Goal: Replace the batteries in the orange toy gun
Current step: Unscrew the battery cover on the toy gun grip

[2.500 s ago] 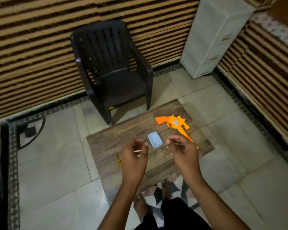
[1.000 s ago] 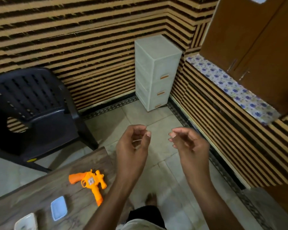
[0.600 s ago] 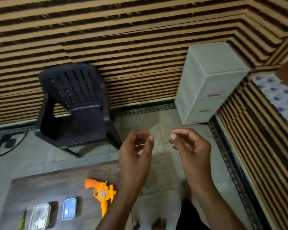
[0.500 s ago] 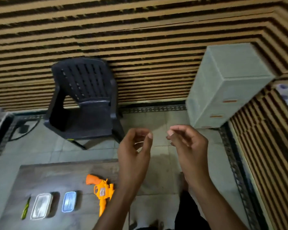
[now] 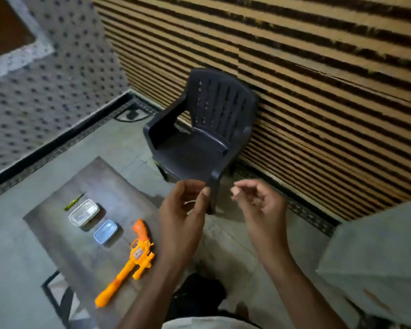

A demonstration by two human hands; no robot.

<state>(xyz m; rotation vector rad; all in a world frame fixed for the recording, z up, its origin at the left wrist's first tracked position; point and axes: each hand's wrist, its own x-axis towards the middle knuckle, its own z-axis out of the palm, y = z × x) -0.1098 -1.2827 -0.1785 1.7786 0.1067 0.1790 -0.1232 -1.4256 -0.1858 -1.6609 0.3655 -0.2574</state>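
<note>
The orange toy gun (image 5: 133,260) lies flat on a low wooden table (image 5: 57,233), grip pointing away from me, barrel towards me. Beside it sit a small blue box (image 5: 105,232) and a clear lidded box (image 5: 84,212), with a yellow-green screwdriver (image 5: 74,202) past them. My left hand (image 5: 183,219) and my right hand (image 5: 259,207) are raised in the air to the right of the table, fingers curled and apart. Neither touches the gun. I see nothing clearly held in either hand.
A black plastic chair (image 5: 199,138) stands against the striped wall just beyond my hands. A pale plastic drawer unit (image 5: 375,264) fills the lower right. A cable and plug (image 5: 131,114) lie on the tiled floor near the back corner.
My view has swung left: the chair has moved right and the drawer unit has slid to the lower right, while the table shows more fully. My hands keep the same raised, curled pose.
</note>
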